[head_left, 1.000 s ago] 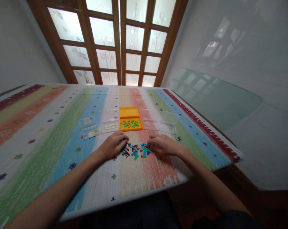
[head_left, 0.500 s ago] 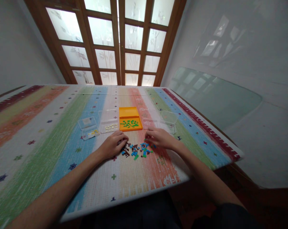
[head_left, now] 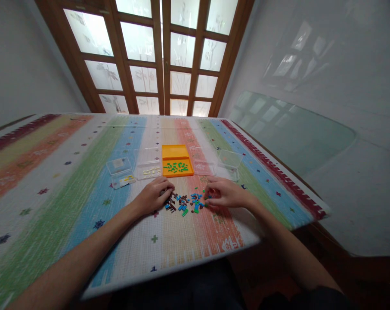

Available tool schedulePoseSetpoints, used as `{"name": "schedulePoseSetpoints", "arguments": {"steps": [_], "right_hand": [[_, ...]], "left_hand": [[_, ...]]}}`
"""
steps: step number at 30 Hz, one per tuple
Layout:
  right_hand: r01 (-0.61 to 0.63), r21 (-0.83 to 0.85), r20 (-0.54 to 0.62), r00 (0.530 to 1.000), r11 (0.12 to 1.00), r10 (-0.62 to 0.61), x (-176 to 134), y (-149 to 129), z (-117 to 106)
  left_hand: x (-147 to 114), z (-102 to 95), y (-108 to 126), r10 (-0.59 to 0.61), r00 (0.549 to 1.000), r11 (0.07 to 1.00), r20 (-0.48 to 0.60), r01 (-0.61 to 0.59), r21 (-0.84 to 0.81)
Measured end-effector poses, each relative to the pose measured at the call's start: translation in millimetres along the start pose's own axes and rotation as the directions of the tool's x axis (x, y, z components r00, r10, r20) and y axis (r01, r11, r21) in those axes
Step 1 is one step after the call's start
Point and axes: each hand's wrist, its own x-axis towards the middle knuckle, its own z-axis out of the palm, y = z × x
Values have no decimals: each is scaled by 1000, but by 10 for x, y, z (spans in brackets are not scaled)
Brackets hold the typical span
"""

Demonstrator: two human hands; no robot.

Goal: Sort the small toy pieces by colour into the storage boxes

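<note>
Two bare forearms reach over the near edge of a striped tablecloth. A loose pile of small building bricks, coloured brown, blue and green, lies on the cloth between the hands. The left hand rests at the left edge of the pile, fingers curled; whether it encloses a brick cannot be told. The right hand is positioned at the right edge, thumb and forefinger directed at the bricks; whether the fingertips meet, or grip a piece, cannot be told. A few separate green bricks lie just beyond the pile, near the right hand. Farther out, open containers form a row, left to right: a clear box with yellow pieces, a clear box with cream pieces, an orange case containing green pieces, and two clear boxes. Beyond the table stand wooden doors with frosted panes.
</note>
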Motion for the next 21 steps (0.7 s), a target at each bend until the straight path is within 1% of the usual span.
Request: {"name": "schedulePoseSetpoints", "arguments": {"steps": [3,5,7,10,16,21], "right_hand": [[-17,0,78,997,1000,17,-97,-47,33],[-36,-34,94,995,999,39,-124,-49,65],[-45,-59,63,997,997,49,-128,-33,88],[-44,-45,6,999,998,45,-112,-10,101],[-34,-17,43,998,999,35,-96,-27,113],[-48,-25,14,999,999,48,-107,-10,115]], "left_hand": [[-2,2,2,0,1000,1000,-8,0,3],[-3,0,2,-2,1000,1000,-9,2,7],[-3,-2,1,-1,1000,1000,-6,1,9],[-3,-2,-8,-3,1000,1000,-6,3,8],[-5,13,-28,-1,1000,1000,-11,1,10],[-6,9,-17,-2,1000,1000,-7,2,8]]}}
